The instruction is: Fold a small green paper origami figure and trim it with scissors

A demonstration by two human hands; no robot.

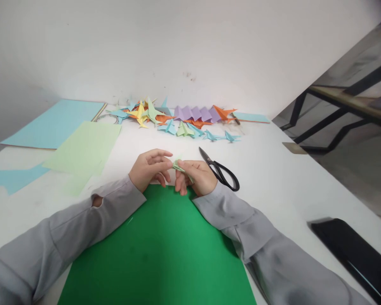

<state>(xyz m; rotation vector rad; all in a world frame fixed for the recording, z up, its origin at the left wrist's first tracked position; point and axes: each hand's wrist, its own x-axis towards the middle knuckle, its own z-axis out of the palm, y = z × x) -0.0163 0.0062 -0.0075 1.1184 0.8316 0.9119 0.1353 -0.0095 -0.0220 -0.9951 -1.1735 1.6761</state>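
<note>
Between my two hands is a small piece of folded light green paper [178, 165], held above the far edge of a green mat [158, 245]. My left hand [152, 168] pinches its left end between thumb and forefinger, the other fingers curled loosely. From the other side my right hand [198, 174] grips it, thumb on top and fingers beneath. Much of the paper is covered by my fingers, so its folded shape cannot be made out. Black-handled scissors [220, 169] lie just right of my right hand, blades pointing away.
Along the wall lie folded paper figures, among them a yellow one [140, 113], a purple pleated strip [195, 114] and blue cranes [230, 136]. Light green sheets [85, 146] and a blue sheet [53, 123] lie left. A black flat object [352, 254] is at right.
</note>
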